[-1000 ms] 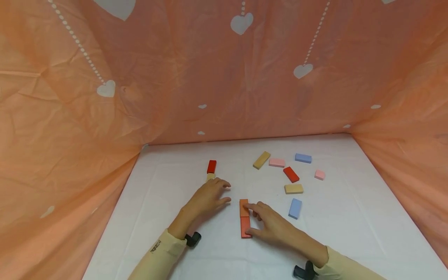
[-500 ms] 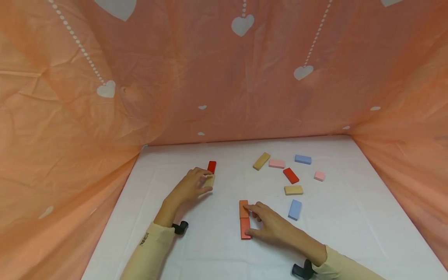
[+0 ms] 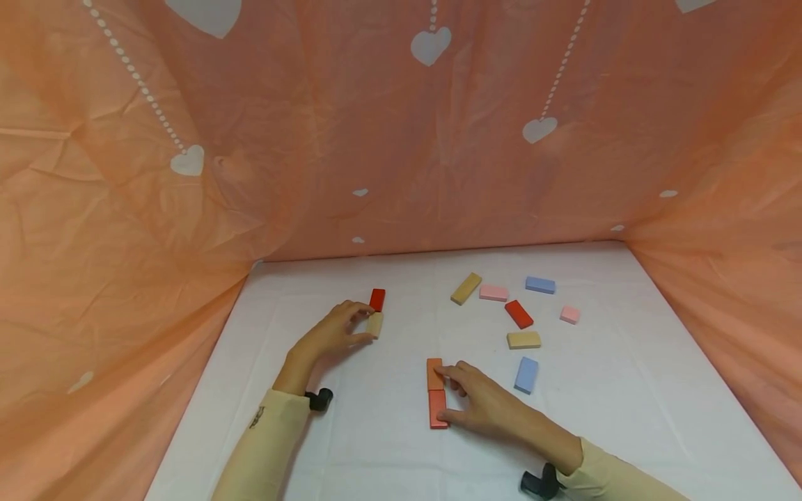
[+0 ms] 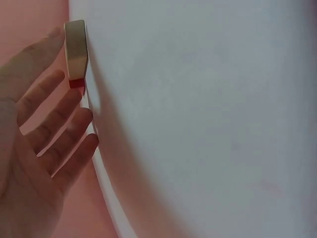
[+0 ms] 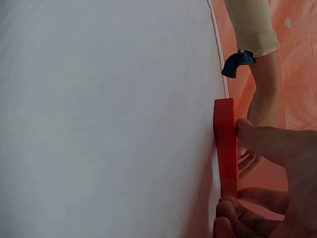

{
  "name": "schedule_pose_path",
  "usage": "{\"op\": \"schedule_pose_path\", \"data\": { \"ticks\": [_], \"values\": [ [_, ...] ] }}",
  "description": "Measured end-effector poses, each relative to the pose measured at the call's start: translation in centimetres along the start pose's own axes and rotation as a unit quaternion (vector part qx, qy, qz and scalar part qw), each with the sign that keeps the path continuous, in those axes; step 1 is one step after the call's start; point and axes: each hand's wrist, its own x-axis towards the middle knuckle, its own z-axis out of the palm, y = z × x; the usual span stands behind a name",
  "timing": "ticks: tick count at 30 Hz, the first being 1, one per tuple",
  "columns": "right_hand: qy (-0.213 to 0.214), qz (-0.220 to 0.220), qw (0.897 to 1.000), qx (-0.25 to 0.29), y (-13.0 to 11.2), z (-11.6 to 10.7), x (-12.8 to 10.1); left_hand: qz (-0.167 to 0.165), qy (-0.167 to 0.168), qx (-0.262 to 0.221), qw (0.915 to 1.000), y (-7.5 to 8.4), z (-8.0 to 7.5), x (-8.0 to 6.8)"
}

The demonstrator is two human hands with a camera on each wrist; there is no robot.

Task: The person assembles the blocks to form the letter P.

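Note:
Two flat blocks lie end to end at the table's middle: an orange block (image 3: 435, 374) and, nearer me, a red block (image 3: 438, 409). My right hand (image 3: 491, 403) rests along their right side, index fingertip on the orange block and thumb at the red one; the right wrist view shows the thumb beside the red block's near part (image 5: 226, 129). Farther left, a tan block (image 3: 374, 325) lies against another red block (image 3: 377, 300). Beside that tan block is my left hand (image 3: 332, 332), thumb near its close end and fingers loosely spread, not wrapped round it.
Several loose blocks lie to the right, among them a tan block (image 3: 466, 289), a pink block (image 3: 493, 293), a red block (image 3: 519, 314) and a blue block (image 3: 526, 375). An orange cloth (image 3: 401, 139) with white hearts hangs round the white table (image 3: 614, 417).
My left hand has moved left from beside the orange block to the tan block, then drawn back slightly, leaving more of that block visible. The right hand has stayed in place.

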Motion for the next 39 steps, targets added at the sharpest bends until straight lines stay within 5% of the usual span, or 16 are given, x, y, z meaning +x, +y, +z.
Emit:
{"op": "schedule_pose_path", "data": {
  "ticks": [24, 34, 39],
  "values": [
    [-0.012, -0.006, 1.0, 0.024, 0.2, -0.6, 0.2, -0.01, -0.025, 0.01, 0.9996, -0.2, -0.6, 0.4],
    [-0.007, -0.013, 0.999, 0.034, 0.5, -0.4, 0.3, 0.002, -0.003, 0.058, 0.9983, 0.4, -0.2, 0.6],
    [-0.004, -0.019, 0.999, 0.032, 0.6, -0.3, 0.2, -0.001, -0.002, 0.045, 0.999, 1.2, 0.1, 0.6]
  ]
}}
